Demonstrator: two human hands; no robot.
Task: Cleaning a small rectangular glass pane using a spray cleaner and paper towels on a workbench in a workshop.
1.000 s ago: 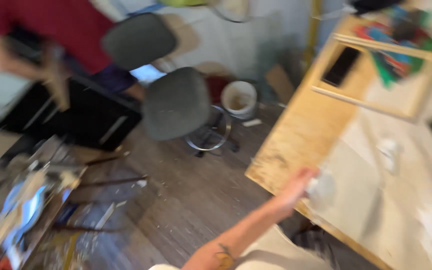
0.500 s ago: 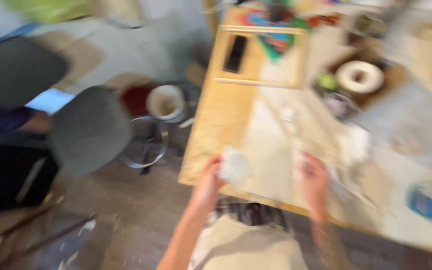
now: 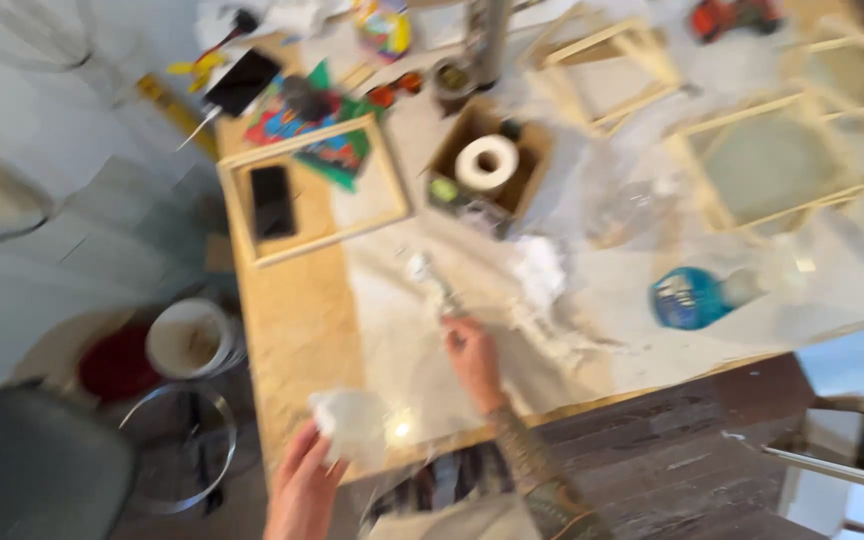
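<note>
My left hand (image 3: 304,478) sits at the near edge of the wooden surface (image 3: 292,330), fingers closed around a crumpled white wad (image 3: 350,420), paper or cloth, I cannot tell which through the blur. My right hand (image 3: 474,352) is a little farther in, at about two o'clock from the left, fingers clamped on the near end of a slim pale tool (image 3: 430,282) that runs away from me toward eleven o'clock; its far tip is smeared white and too blurred to name. Both hands work over a sheet of clear plastic (image 3: 592,290) spread on the surface. Another white crumpled lump (image 3: 540,268) lies just beside the tool at two o'clock from my right hand. Beyond it, at twelve o'clock, a cardboard box (image 3: 527,160) holds a white tape roll (image 3: 487,162). At ten o'clock a wooden frame (image 3: 314,240) surrounds a dark phone (image 3: 272,200). A blue round container (image 3: 690,298) lies at three o'clock, and a white bucket (image 3: 190,338) stands on the floor at nine o'clock
</note>
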